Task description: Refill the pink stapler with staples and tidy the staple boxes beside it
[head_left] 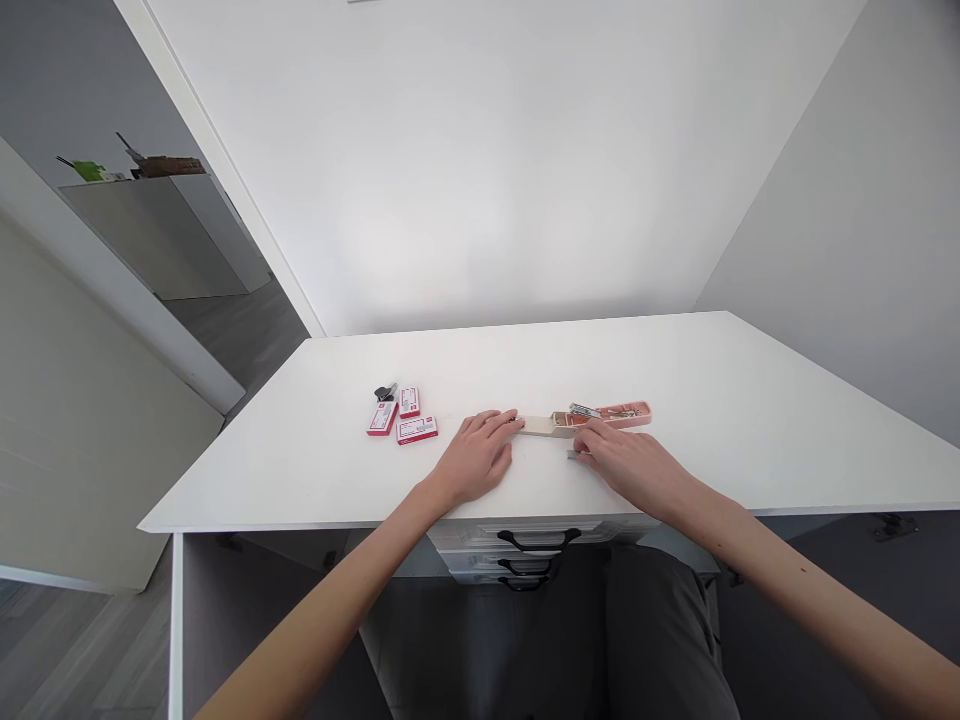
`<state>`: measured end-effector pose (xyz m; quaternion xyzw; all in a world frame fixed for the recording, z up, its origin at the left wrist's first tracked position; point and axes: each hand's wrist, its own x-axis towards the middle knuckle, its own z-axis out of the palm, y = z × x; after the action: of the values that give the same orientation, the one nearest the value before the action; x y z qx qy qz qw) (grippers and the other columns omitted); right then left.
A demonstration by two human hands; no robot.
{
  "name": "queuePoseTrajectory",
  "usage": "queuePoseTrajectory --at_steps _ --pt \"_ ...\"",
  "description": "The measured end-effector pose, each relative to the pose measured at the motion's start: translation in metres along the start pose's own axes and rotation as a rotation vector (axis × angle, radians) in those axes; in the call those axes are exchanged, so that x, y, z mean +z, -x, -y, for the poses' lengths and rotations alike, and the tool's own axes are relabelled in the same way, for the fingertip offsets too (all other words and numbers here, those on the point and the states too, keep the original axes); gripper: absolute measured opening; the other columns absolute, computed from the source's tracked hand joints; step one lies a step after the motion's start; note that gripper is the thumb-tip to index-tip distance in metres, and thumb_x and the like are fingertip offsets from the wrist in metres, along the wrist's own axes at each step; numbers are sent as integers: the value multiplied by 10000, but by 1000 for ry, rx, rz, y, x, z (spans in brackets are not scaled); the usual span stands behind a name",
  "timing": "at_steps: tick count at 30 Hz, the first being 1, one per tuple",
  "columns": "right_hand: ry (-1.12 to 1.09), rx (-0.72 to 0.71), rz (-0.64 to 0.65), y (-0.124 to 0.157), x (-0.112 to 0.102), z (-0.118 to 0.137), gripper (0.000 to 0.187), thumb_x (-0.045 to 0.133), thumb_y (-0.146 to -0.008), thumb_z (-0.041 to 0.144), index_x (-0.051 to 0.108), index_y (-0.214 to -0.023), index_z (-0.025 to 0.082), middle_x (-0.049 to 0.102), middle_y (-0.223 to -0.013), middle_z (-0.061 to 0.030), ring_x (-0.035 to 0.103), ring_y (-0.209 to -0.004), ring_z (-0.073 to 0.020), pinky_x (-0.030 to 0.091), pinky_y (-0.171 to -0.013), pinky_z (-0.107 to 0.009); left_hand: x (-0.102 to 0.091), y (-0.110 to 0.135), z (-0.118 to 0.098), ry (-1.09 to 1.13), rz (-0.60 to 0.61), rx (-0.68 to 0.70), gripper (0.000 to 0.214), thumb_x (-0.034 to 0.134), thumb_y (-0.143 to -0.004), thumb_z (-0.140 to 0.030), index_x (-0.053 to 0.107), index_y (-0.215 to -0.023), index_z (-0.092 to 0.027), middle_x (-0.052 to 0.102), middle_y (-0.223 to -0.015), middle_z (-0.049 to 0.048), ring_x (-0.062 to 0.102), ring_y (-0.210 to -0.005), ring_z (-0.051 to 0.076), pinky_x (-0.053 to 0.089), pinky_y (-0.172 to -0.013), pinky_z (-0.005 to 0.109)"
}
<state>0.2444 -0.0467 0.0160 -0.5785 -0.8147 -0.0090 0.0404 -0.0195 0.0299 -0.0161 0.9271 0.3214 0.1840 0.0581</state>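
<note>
A long, narrow cream piece [537,426] lies on the white desk, with an open compartment at its right end. My left hand [474,458] rests palm down at its left end, fingertips on it and thumb apart. Close to the compartment, my right hand [622,458] pinches a small grey metal strip [573,455] just above or on the desk; which one I cannot tell. Behind that hand is a pink tray-like piece [637,413] with small metal bits in it. A silvery metal part [583,410] sits at its left end. My right fingers partly hide where cream and pink meet.
Left of my hands lie three small red-and-white boxes [417,430], beside a small black-and-metal tool [385,393]. The white desk [300,470] has its front edge close to me, above drawers with black handles [538,541]. A white wall [480,180] rises behind.
</note>
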Motion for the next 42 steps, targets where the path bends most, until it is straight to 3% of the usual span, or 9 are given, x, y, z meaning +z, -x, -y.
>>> queuePoseTrajectory --at_steps 5,8,12,27,33,42 --pt "36 90 -150 -6 -23 -17 330 344 -1060 241 669 -1040 192 679 -1078 -112 649 -745 -208 427 -603 -317 0 1 0 9 -2 -2 491 412 -1017 -228 491 -1499 -278 508 -1560 40 449 -1414 273 404 -1159 502" --pt "69 63 -190 -13 -29 -29 349 340 -1044 211 684 -995 182 684 -1018 -113 637 -775 -216 452 -684 -342 0 1 0 8 -5 -2 499 405 -1018 -230 484 -1507 -287 509 -1559 40 449 -1415 279 406 -1155 510" --pt "104 9 -175 -22 -26 -35 342 358 -1010 153 687 -923 179 691 -968 -111 629 -823 -231 447 -763 -368 0 1 0 9 -3 -6 495 407 -1014 -227 494 -1498 -284 515 -1555 39 453 -1411 279 409 -1154 512" --pt "51 61 -168 -25 -22 -40 353 356 -1037 220 699 -966 181 702 -1019 -108 634 -864 -239 449 -750 -363 -1 1 -2 38 6 -27 475 431 -1000 -210 522 -1464 -256 520 -1551 35 457 -1407 265 389 -1172 490" --pt "40 20 -155 -29 -21 -41 368 342 -1035 201 702 -959 191 704 -1019 -106 641 -855 -235 454 -740 -353 -2 1 -3 33 15 -31 483 436 -1001 -212 514 -1475 -259 515 -1556 38 449 -1416 267 383 -1179 488" --pt "-161 25 -135 -23 -25 -44 366 354 -1041 383 683 -1107 238 707 -1194 -91 680 -1010 -277 513 -783 -391 -4 0 -4 22 25 -37 477 429 -1006 -219 519 -1473 -251 508 -1563 38 449 -1417 265 383 -1176 481"
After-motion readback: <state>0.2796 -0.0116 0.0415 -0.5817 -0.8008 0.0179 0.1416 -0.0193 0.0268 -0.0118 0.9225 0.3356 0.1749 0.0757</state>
